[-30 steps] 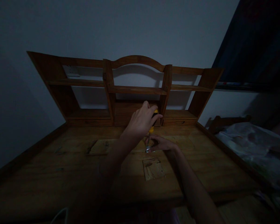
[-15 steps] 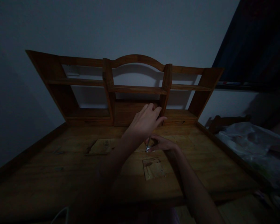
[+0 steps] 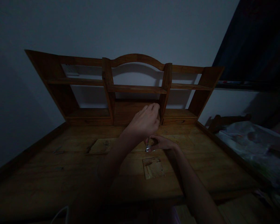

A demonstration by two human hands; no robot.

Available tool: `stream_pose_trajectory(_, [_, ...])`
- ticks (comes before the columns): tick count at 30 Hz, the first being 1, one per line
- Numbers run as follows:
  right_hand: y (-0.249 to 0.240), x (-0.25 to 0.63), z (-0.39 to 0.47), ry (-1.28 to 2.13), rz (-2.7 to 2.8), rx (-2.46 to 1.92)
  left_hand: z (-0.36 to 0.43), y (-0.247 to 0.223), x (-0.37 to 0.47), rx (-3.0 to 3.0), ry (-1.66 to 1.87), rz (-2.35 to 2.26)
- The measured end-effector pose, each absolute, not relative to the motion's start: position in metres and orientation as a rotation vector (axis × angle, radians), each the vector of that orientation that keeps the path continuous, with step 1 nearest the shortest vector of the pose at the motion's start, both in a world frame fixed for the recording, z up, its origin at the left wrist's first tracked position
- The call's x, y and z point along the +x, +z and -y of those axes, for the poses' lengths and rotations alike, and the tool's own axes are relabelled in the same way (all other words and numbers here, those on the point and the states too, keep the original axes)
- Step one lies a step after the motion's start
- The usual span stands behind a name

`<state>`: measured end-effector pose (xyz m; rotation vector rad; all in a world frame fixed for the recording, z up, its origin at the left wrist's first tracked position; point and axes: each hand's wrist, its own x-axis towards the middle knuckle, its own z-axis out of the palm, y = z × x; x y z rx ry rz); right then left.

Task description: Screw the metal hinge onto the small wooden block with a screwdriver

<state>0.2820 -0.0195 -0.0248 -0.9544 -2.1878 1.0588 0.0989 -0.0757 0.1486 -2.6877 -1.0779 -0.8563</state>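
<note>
My left hand (image 3: pixel 144 120) is closed above the middle of the desk, around what looks like a screwdriver. Its handle is hidden in the fist, and only a thin shaft (image 3: pixel 148 141) shows below. That shaft runs down to a small shiny metal fitting (image 3: pixel 147 149), perhaps a hinge or bracket, on a long wooden strip (image 3: pixel 100 146) lying flat. Thumb and fingers of my right hand (image 3: pixel 162 143) press the fitting from the right side and steady it. Just nearer to me lies a square wooden piece (image 3: pixel 154 168) with dark marks.
A wooden shelf unit (image 3: pixel 137 90) stands along the back of the desk (image 3: pixel 79 180). Small thin pieces (image 3: pixel 58 151) lie at the left. Beyond the right edge is a clear plastic bag (image 3: pixel 249 137). A white cable (image 3: pixel 60 214) shows at the front left. The room is dim.
My left hand's fingers and thumb, spread half a second ago, have closed in and turned at the top of the shaft. My right hand and the fitting have stayed in place.
</note>
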Motion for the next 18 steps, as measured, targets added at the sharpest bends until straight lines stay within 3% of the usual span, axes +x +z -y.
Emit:
stream_pose_trajectory(9, [-0.015, 0.280, 0.025, 1.019, 2.217, -0.907, 0.070, 0.148, 0.100, -2.414, -1.009, 1.256])
stream_pose_trajectory(18, [-0.020, 0.282, 0.021, 0.994, 2.217, -0.898, 0.067, 0.153, 0.089, -2.696, -0.921, 1.127])
